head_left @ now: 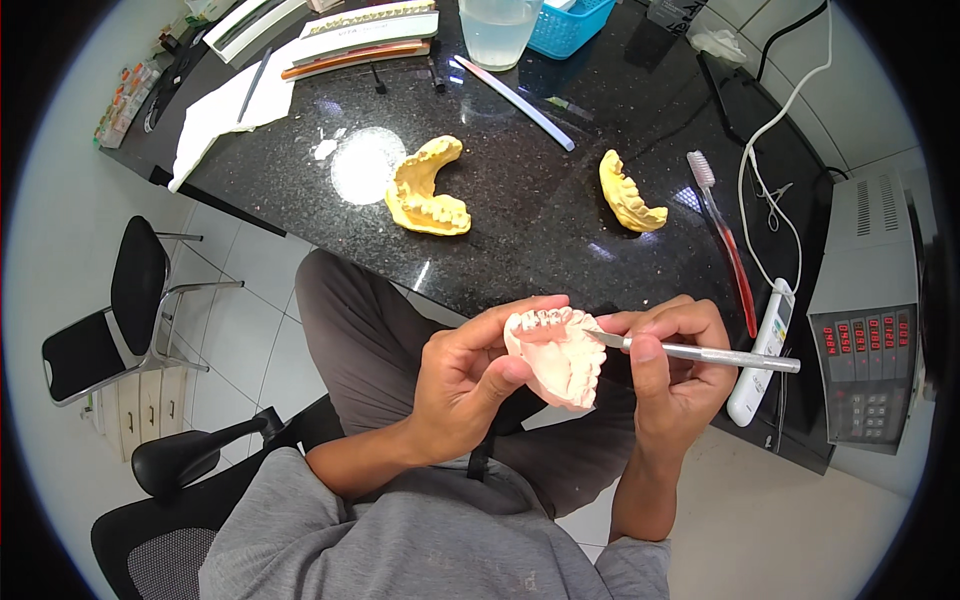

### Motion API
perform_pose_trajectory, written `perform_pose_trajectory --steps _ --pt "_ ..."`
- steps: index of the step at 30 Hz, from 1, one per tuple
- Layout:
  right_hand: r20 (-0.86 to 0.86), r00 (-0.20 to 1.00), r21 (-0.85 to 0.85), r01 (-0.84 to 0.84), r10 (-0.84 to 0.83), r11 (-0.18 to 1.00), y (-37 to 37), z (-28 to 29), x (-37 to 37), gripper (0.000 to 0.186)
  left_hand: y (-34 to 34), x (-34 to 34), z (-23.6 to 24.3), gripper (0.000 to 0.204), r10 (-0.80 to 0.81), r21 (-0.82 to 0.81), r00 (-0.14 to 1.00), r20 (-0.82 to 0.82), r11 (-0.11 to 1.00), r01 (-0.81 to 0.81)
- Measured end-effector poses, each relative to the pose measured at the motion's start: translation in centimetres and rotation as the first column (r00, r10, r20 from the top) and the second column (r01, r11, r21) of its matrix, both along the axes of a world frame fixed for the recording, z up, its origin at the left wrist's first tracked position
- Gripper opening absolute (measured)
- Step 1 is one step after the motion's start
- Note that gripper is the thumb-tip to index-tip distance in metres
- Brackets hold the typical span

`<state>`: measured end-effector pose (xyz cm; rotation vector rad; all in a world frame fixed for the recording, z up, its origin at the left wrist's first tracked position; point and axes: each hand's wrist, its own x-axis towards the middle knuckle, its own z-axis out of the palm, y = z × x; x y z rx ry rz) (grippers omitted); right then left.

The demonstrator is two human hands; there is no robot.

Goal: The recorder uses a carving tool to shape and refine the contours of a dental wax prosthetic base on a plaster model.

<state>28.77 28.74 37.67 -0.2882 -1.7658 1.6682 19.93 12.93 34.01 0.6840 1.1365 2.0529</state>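
In my left hand (455, 390) is a pale pink dental cast (560, 370) with a row of teeth, some metallic, along its upper part. My right hand (680, 370) grips a slim metal scalpel-like tool (750, 359), its narrow blade at the cast's teeth on the right side. Above my hands on the black stone worktop (520, 240) lie a U-shaped yellow dental cast (415, 195) and a smaller yellow cast piece (627, 198).
A red toothbrush (740, 270), white handheld device (760, 360) and grey control unit (865, 370) line the right. Toward the back are a cup of liquid (497, 30), blue basket (560, 28), light stick (515, 100), shade guides (365, 40) and paper (220, 130). A chair (135, 280) stands left.
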Motion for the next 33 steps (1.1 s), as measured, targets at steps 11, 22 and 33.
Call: perform_pose_trajectory --steps 11,22,33 --pt "-0.015 0.999 -0.009 -0.036 0.036 0.999 0.2 -0.1 -0.1 0.01 0.2 0.1 -0.1 0.057 0.029 0.001 0.999 -0.042 1.0 -0.029" --pt "0.011 0.999 -0.031 -0.047 0.047 0.998 0.2 -0.1 0.0 0.011 0.1 -0.2 0.1 0.064 0.027 -0.066 0.998 -0.064 0.997 -0.031" --pt "0.031 0.998 -0.023 -0.054 0.054 0.998 0.6 -0.1 0.2 0.011 0.3 -0.2 1.0 0.077 0.074 -0.152 0.991 -0.112 0.984 -0.091"
